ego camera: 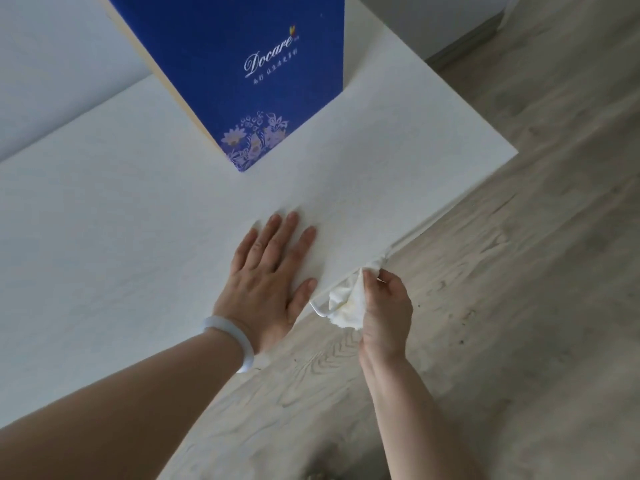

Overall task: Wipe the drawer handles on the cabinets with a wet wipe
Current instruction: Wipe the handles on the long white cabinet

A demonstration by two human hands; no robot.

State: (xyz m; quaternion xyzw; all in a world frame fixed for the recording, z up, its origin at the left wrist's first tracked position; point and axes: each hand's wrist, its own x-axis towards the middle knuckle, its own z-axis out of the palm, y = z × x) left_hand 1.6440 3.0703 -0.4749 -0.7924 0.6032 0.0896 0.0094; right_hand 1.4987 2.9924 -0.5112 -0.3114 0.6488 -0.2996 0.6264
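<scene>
**One hand braced on the cabinet top, the other wiping a handle**

The left hand [268, 271] lies flat on the white cabinet top [138, 220], palm down, fingers straight and slightly spread, thumb near the front edge. It grasps nothing. A pale bracelet [230, 336] sits on that wrist.

The right hand [386, 313] is just past the front edge of the cabinet, below the top surface. Its fingers and thumb are curled round a crumpled white wet wipe [348, 303], bunched and hanging a little below the grip. The wipe is pressed against a white drawer handle [320, 308], a thin bar running along the cabinet front just under the edge; one curved end of the bar shows to the left of the wipe, and the rest of the bar continues up and right beyond the fingers. How much of the handle the wipe wraps cannot be told from this angle.

A tall blue box [249, 71] with white lettering and a flower pattern stands on the cabinet top, well behind the left hand. Pale wood-grain floor [502, 271] fills the right and lower part of the view.
</scene>
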